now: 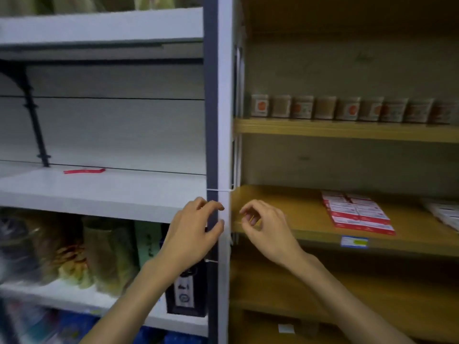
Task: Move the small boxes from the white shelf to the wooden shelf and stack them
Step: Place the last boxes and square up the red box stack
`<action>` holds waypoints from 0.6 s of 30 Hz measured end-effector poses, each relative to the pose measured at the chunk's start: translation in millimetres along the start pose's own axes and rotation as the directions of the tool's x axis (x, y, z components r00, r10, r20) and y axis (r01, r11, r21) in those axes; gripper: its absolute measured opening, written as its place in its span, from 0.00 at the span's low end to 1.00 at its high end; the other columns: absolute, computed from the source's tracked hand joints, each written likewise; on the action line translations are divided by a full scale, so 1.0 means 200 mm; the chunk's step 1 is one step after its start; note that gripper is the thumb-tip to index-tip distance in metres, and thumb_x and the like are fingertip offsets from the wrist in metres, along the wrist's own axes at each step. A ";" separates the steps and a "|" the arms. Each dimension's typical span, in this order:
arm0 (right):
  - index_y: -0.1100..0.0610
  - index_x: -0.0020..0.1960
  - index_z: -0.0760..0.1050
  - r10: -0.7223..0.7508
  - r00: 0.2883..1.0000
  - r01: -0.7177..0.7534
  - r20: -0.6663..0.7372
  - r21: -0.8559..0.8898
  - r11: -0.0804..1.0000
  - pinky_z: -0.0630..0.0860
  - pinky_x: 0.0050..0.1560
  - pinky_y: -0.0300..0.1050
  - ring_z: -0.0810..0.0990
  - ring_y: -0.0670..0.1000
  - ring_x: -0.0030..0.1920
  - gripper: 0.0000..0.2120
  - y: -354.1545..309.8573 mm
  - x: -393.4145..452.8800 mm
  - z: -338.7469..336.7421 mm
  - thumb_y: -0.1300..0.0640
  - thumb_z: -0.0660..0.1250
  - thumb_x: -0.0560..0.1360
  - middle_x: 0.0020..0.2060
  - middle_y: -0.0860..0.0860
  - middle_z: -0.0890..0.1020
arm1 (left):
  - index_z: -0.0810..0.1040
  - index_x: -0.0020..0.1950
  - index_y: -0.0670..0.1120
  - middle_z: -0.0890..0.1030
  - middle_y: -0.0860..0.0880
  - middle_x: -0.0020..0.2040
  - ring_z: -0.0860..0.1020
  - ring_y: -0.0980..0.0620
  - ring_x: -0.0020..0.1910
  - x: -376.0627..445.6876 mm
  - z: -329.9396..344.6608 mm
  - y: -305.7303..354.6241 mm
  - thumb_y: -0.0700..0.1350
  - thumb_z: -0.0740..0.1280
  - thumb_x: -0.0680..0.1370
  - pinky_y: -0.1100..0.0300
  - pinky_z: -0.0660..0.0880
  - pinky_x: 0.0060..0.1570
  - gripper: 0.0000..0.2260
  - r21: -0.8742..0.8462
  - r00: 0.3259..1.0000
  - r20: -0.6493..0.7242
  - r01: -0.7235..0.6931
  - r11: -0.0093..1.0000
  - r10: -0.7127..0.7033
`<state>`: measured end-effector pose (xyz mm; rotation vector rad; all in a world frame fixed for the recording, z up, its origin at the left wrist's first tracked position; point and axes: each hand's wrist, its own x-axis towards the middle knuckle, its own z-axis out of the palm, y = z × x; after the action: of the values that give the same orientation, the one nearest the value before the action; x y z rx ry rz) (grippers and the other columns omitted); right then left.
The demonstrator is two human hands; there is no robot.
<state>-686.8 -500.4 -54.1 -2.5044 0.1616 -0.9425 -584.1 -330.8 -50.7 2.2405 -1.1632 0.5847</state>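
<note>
One flat red small box (pixel 84 170) lies at the back of the white shelf (pixel 99 192), left of centre. On the wooden shelf (pixel 285 212) to the right sits a block of red-and-white small boxes (pixel 357 212), laid side by side in rows. My left hand (pixel 191 229) hovers in front of the white upright post between the two shelves, fingers spread and holding nothing. My right hand (pixel 263 224) hangs just right of that post, over the wooden shelf's front left corner, fingers loosely curled and empty.
A row of small jars (pixel 347 108) lines the wooden shelf above. White packets (pixel 444 214) lie at the far right of the wooden shelf. Bagged snacks (pixel 74 254) and a dark box (pixel 186 289) fill the white shelf below. A blue price tag (pixel 354 242) marks the wooden shelf's edge.
</note>
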 end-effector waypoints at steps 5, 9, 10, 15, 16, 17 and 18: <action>0.50 0.52 0.78 -0.028 0.999 0.027 0.029 0.043 0.999 0.79 0.46 0.41 0.78 0.43 0.43 0.06 -0.28 0.13 0.29 0.58 0.66 0.77 0.43 0.43 0.79 | 0.74 0.64 0.57 0.75 0.55 0.54 0.75 0.54 0.54 -0.03 -0.16 -0.38 0.56 0.61 0.80 0.55 0.74 0.52 0.13 0.031 0.999 -0.026 0.035 0.999 -0.034; 0.49 0.55 0.78 -0.068 0.996 0.066 0.060 0.035 0.997 0.78 0.51 0.42 0.78 0.43 0.48 0.07 -0.43 0.28 0.49 0.54 0.65 0.78 0.46 0.43 0.79 | 0.74 0.65 0.57 0.77 0.55 0.57 0.75 0.54 0.56 -0.01 -0.24 -0.65 0.57 0.59 0.81 0.54 0.74 0.54 0.14 0.036 0.998 -0.020 0.062 0.997 -0.061; 0.48 0.55 0.79 -0.085 0.993 0.085 0.085 0.006 0.996 0.77 0.53 0.42 0.77 0.43 0.50 0.08 -0.47 0.32 0.54 0.53 0.64 0.78 0.47 0.43 0.79 | 0.74 0.65 0.58 0.78 0.56 0.57 0.75 0.54 0.56 -0.01 -0.25 -0.72 0.58 0.58 0.81 0.53 0.74 0.55 0.15 0.035 0.997 -0.017 0.072 0.997 -0.071; 0.48 0.57 0.79 -0.109 0.984 0.122 0.141 -0.087 0.989 0.71 0.61 0.46 0.73 0.46 0.58 0.10 -0.62 0.54 0.82 0.52 0.64 0.78 0.54 0.45 0.79 | 0.73 0.67 0.58 0.78 0.56 0.62 0.75 0.54 0.60 0.06 -0.28 -1.07 0.59 0.57 0.81 0.52 0.74 0.59 0.16 0.045 0.996 -0.004 0.089 0.995 -0.088; 0.48 0.58 0.79 -0.104 0.984 0.118 0.143 -0.092 0.989 0.71 0.61 0.46 0.73 0.46 0.58 0.10 -0.64 0.59 0.87 0.52 0.64 0.78 0.54 0.45 0.79 | 0.73 0.67 0.57 0.78 0.55 0.63 0.75 0.54 0.60 0.08 -0.28 -1.14 0.59 0.57 0.82 0.53 0.73 0.60 0.16 0.054 0.996 0.003 0.087 0.995 -0.087; 0.48 0.59 0.79 -0.099 0.984 0.114 0.146 -0.098 0.989 0.71 0.61 0.46 0.73 0.46 0.58 0.11 -0.67 0.63 0.93 0.51 0.64 0.78 0.55 0.45 0.78 | 0.73 0.68 0.57 0.77 0.55 0.63 0.75 0.54 0.61 0.10 -0.29 -1.21 0.59 0.57 0.82 0.53 0.73 0.61 0.17 0.061 0.996 0.007 0.085 0.995 -0.086; 0.48 0.59 0.78 -0.090 0.984 0.106 0.151 -0.106 0.989 0.72 0.61 0.46 0.73 0.46 0.59 0.11 -0.69 0.68 0.99 0.51 0.64 0.78 0.55 0.45 0.78 | 0.72 0.68 0.57 0.77 0.55 0.64 0.75 0.54 0.61 0.13 -0.30 -1.28 0.59 0.57 0.82 0.53 0.73 0.61 0.17 0.064 0.996 0.011 0.085 0.994 -0.086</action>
<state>-461.6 -339.1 -40.5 -2.6965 0.0463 -0.8043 -363.0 -184.6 -57.2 2.3393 -1.0626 0.5803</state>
